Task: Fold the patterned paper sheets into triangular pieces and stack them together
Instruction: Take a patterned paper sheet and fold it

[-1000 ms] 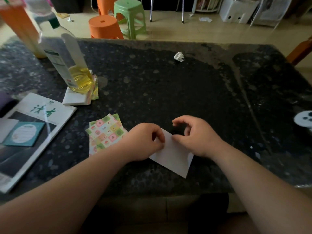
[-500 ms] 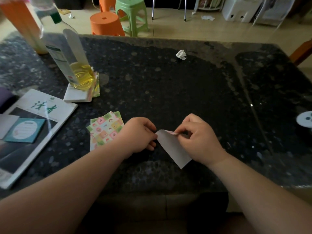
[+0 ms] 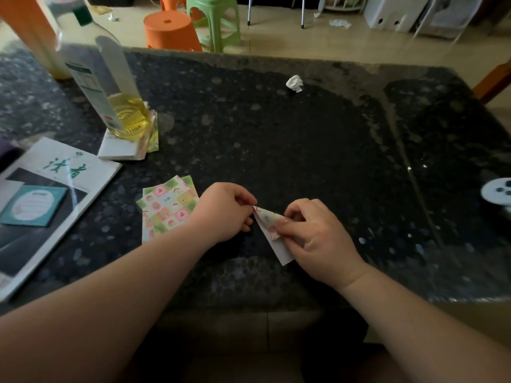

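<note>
Below centre of the frame, folded sheet (image 3: 282, 251): between both hands over the dark surface (image 3: 304, 147), a patterned flap turned onto its white side.
Grip of the left hand (image 3: 224, 211): clamped on the upper tip of the folded sheet.
Grip of the right hand (image 3: 318, 239): clamped on the right edge of the folded sheet, thumb on the patterned flap.
Pile of flat patterned sheets (image 3: 166, 205): on the surface, just left of the left hand.
Upper left, bottle (image 3: 110, 92): stands on a paper stack (image 3: 121, 152), yellow liquid inside.

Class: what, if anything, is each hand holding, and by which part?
Both hold one partly folded patterned sheet: left hand pinches its top corner, right hand pinches its folded right edge.
</note>
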Motion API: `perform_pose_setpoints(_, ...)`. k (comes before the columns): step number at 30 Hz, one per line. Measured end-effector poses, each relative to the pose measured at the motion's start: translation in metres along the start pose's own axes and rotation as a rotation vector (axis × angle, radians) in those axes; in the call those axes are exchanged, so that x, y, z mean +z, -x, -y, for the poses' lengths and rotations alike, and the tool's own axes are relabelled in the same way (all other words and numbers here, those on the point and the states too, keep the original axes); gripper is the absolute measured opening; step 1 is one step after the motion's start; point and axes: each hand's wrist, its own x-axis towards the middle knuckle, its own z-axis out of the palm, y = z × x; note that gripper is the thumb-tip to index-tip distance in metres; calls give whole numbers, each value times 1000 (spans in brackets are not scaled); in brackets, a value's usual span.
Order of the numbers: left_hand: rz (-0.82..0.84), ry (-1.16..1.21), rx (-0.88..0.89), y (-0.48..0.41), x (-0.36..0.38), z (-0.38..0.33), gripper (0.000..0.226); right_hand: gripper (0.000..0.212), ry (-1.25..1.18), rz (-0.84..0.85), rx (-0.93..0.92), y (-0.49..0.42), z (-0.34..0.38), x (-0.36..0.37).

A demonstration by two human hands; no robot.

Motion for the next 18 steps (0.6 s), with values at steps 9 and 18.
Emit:
perform_pose_setpoints(9, 130, -680, 610, 8, -5, 15, 35, 34, -14, 101, 22, -1, -2, -4)
perform_pose_setpoints(18, 109, -634, 609, 5, 4, 17, 33, 26, -6, 86, 125, 0, 8, -17)
